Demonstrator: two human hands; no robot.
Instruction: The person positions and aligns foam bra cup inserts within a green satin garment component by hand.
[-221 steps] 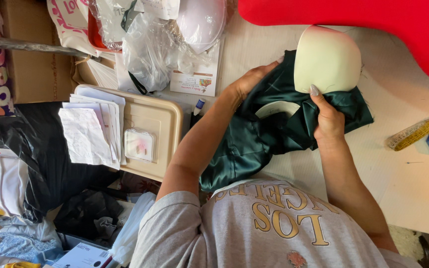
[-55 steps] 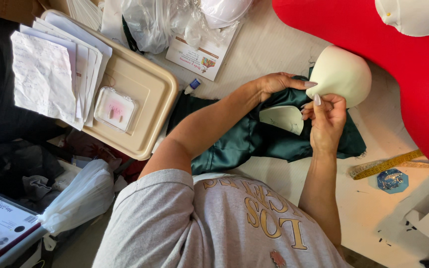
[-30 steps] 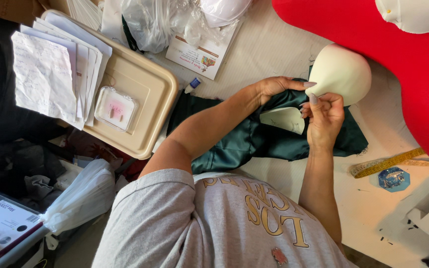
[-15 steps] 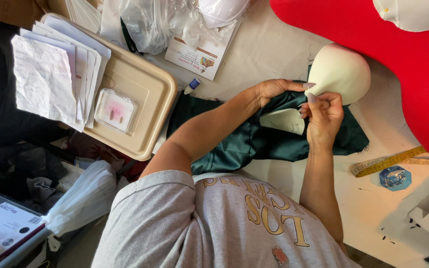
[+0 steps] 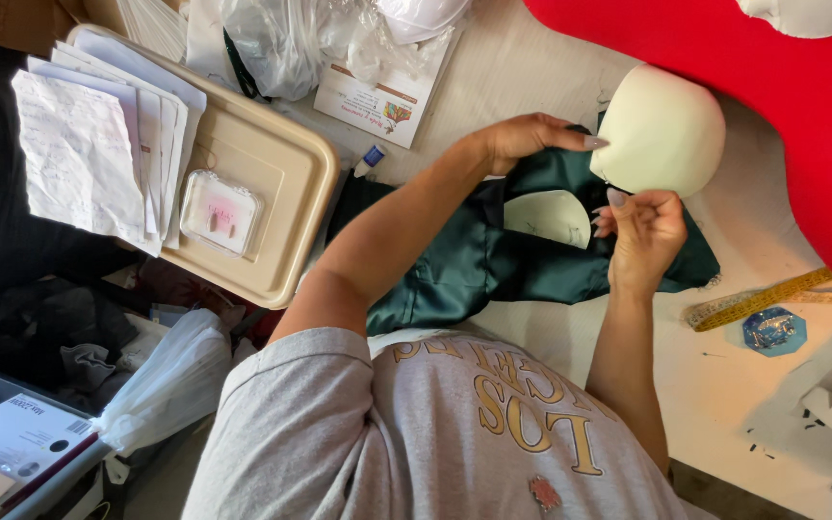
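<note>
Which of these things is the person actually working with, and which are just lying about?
In use: cream foam cup, dark green satin fabric, left hand, right hand.

Lying about: beige tray, papers, tape measure, red fabric, plastic bags.
</note>
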